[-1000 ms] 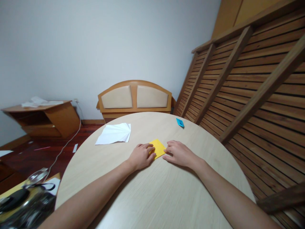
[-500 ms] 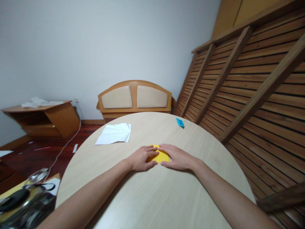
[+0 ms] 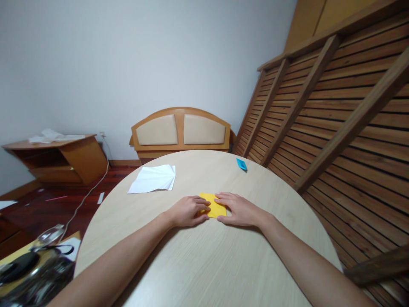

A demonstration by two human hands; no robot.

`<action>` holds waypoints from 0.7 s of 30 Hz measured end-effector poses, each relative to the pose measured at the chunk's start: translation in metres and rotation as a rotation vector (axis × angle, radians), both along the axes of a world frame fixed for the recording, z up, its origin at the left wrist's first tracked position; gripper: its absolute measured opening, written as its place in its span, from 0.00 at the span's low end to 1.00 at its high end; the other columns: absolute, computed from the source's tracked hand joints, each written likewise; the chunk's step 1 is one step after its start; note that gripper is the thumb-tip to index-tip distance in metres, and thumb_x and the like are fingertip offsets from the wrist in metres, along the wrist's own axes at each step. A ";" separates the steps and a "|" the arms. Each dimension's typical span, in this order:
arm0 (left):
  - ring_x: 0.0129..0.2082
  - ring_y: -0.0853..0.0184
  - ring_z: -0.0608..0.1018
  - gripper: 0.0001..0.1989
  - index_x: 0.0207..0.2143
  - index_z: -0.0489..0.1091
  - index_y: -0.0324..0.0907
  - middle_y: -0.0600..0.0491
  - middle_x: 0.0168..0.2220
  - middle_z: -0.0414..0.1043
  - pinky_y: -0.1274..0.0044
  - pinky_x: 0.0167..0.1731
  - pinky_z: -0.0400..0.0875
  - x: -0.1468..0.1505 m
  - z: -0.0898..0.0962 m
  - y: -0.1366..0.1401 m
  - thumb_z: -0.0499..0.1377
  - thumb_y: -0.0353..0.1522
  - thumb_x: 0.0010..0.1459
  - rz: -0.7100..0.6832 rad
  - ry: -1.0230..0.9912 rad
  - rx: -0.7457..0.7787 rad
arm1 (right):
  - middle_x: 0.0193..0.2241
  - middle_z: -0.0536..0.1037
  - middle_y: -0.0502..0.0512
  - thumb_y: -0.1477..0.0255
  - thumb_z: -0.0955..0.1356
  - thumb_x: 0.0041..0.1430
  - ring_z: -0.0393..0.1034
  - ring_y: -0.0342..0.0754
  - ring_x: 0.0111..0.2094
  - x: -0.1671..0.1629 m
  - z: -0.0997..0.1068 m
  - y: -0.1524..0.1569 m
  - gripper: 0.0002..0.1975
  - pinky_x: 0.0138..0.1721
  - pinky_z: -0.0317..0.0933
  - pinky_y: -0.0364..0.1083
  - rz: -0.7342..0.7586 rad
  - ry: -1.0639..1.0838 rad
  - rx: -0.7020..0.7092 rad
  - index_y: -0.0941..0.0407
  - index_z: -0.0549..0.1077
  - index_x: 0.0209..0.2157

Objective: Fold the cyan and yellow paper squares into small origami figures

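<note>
A small yellow sheet of paper (image 3: 216,208) lies flat on the round wooden table (image 3: 211,264), with its middle showing between my hands. My left hand (image 3: 189,211) rests on its left side, fingers apart and stretched over the edge. From the other side, my right hand (image 3: 240,209) touches the right part with fingers spread and the thumb near the lower right corner. Neither hand grips the paper; the fingers lie on top of it. Whether the sheet is folded I cannot tell.
A creased white sheet (image 3: 152,178) lies at the table's back left. A small folded blue paper piece (image 3: 242,164) sits at the back right. Wooden slats (image 3: 345,123) lean along the right side. A cable (image 3: 86,197) runs over the floor at left, near a low cabinet (image 3: 76,160).
Both hands have drawn slightly apart, so more of the yellow paper shows between them. The other things have stayed in place.
</note>
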State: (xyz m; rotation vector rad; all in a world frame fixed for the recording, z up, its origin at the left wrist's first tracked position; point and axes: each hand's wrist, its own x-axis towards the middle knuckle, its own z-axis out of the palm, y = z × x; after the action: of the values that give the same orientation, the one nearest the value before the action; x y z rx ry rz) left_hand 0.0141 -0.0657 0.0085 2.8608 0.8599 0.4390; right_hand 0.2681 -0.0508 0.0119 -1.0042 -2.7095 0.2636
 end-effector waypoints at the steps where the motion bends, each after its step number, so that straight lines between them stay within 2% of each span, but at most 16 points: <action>1: 0.54 0.63 0.75 0.15 0.48 0.74 0.42 0.47 0.54 0.73 0.71 0.57 0.66 0.000 0.000 0.000 0.53 0.38 0.65 -0.003 0.002 0.003 | 0.61 0.67 0.64 0.55 0.68 0.58 0.60 0.59 0.62 0.000 0.000 0.000 0.32 0.63 0.52 0.56 0.010 0.004 0.011 0.59 0.70 0.59; 7: 0.51 0.63 0.77 0.15 0.45 0.74 0.42 0.47 0.52 0.75 0.71 0.54 0.69 0.000 0.001 -0.001 0.51 0.37 0.66 0.009 0.024 0.040 | 0.58 0.71 0.62 0.57 0.70 0.55 0.63 0.58 0.60 -0.002 0.003 -0.003 0.30 0.62 0.54 0.55 0.045 0.015 0.042 0.58 0.73 0.55; 11: 0.50 0.63 0.77 0.14 0.44 0.75 0.43 0.48 0.51 0.76 0.72 0.52 0.70 0.000 0.003 -0.001 0.51 0.37 0.66 0.010 0.038 0.063 | 0.55 0.74 0.61 0.61 0.69 0.57 0.68 0.56 0.56 -0.004 0.007 -0.005 0.23 0.59 0.57 0.53 0.040 0.025 0.049 0.57 0.77 0.51; 21: 0.46 0.63 0.77 0.12 0.44 0.74 0.45 0.49 0.47 0.77 0.74 0.47 0.72 -0.002 -0.001 0.003 0.52 0.33 0.63 0.092 0.069 0.079 | 0.49 0.79 0.57 0.66 0.67 0.60 0.72 0.54 0.50 -0.004 0.007 -0.003 0.14 0.54 0.61 0.50 0.000 0.017 0.060 0.54 0.79 0.45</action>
State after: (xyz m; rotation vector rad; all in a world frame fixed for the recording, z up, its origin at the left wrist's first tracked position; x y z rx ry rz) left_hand 0.0121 -0.0628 0.0071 2.9327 1.0110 0.3939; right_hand 0.2641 -0.0543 0.0191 -0.9811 -2.6846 0.1885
